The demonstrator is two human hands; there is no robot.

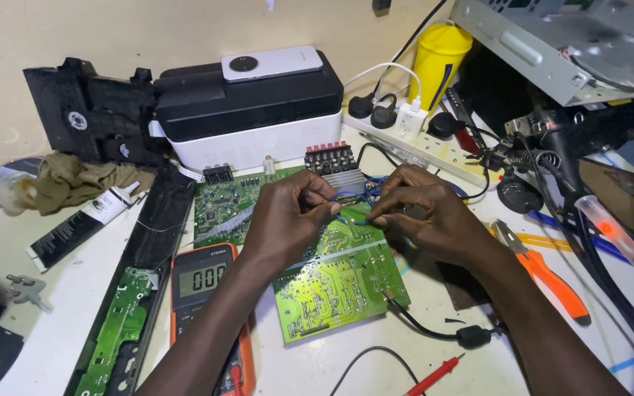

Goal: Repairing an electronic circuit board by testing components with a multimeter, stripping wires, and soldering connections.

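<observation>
Pinching thin blue wire over green board

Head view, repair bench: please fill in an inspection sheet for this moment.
Surface: white worktable, crowded.
Job's things: thin blue wires pinched between both hands over the large green circuit board, solder side up.
Clutter: orange digital multimeter, orange-handled pliers, white rectangular phone on a black-and-white box, yellow plastic cup, olive rag.
Grips: left hand and right hand each closed on the wires.
Cables: red probe, black lead with inline plug, white power strip.
Surroundings: cream wall, grey metal chassis.
</observation>
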